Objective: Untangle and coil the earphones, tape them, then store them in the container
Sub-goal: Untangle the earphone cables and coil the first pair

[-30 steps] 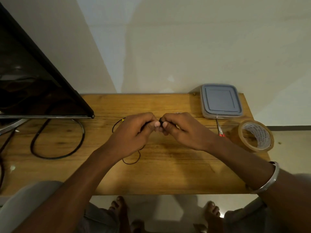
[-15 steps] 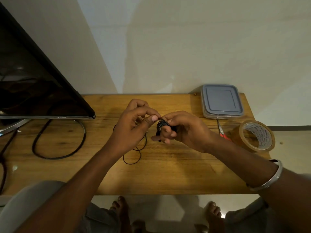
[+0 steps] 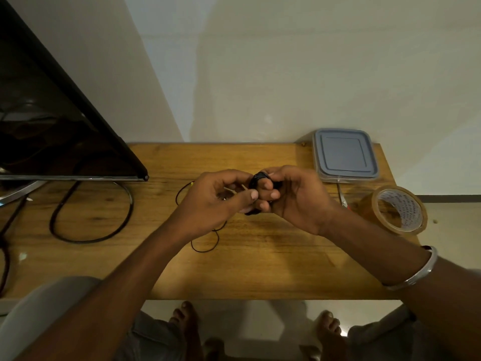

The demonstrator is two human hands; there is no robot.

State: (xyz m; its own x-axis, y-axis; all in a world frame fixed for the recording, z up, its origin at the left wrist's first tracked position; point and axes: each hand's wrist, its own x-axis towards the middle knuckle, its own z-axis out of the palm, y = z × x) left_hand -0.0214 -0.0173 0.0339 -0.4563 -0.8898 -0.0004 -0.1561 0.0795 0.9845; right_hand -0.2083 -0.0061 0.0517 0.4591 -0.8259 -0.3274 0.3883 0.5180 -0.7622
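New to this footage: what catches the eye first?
Two hands meet over the wooden table: the right hand bears black earphone cord wound round a finger, the left hand holds its loose part. A brown tape roll sits at the right edge, near the lidded container.

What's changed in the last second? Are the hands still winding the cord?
The left hand swung up and away with the earphone cord, then came back against the right hand, laying another turn; the coil on that hand now shows. The loose loop on the table, the container, tape roll and scissors stayed put.
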